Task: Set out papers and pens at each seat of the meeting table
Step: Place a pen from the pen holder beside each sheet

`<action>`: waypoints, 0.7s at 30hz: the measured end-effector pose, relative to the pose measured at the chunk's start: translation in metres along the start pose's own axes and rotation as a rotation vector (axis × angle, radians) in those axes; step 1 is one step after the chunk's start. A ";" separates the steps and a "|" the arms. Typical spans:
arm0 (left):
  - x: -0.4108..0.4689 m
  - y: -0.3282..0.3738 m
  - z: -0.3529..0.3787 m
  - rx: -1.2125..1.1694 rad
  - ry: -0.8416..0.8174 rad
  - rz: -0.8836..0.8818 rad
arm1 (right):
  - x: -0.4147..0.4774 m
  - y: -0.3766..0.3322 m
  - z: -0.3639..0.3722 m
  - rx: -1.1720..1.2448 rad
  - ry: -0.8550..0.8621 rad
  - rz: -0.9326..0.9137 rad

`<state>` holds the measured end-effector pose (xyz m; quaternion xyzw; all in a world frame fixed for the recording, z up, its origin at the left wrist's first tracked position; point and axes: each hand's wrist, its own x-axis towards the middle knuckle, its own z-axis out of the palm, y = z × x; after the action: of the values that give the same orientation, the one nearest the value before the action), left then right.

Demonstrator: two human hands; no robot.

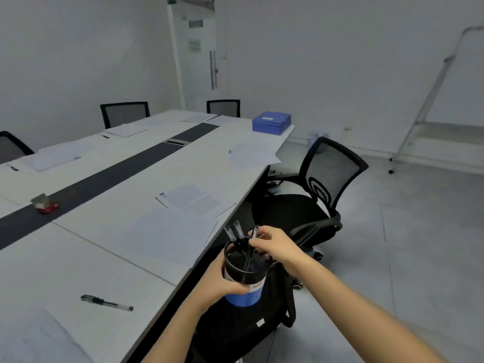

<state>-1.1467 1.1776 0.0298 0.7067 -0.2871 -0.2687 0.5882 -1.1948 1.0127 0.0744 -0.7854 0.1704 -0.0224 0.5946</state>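
Gripping the mesh pen cup (246, 269) in the left hand (222, 282), just off the bench (78, 258) edge; pinching one pen (254, 231) near its cap with the right hand (273, 242). Light, stiff, slick: likely best drawn straight up.

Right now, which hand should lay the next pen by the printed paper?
Right: the right hand pinches a pen in the pen holder; the left hand grips that holder, so it is occupied.
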 end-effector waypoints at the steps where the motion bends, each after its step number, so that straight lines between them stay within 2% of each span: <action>1: 0.012 0.005 0.019 0.015 -0.034 0.006 | -0.003 0.008 -0.022 0.012 0.022 0.008; 5: 0.052 0.021 0.088 0.051 -0.113 0.021 | -0.009 0.040 -0.101 0.032 0.089 0.020; 11: 0.093 0.033 0.160 0.037 -0.182 0.066 | -0.019 0.070 -0.179 0.028 0.166 0.035; 21: 0.153 0.047 0.220 0.042 -0.234 0.065 | -0.009 0.093 -0.259 0.116 0.229 0.020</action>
<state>-1.2028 0.9113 0.0335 0.6729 -0.3819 -0.3240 0.5444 -1.2874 0.7536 0.0636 -0.7404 0.2434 -0.1158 0.6158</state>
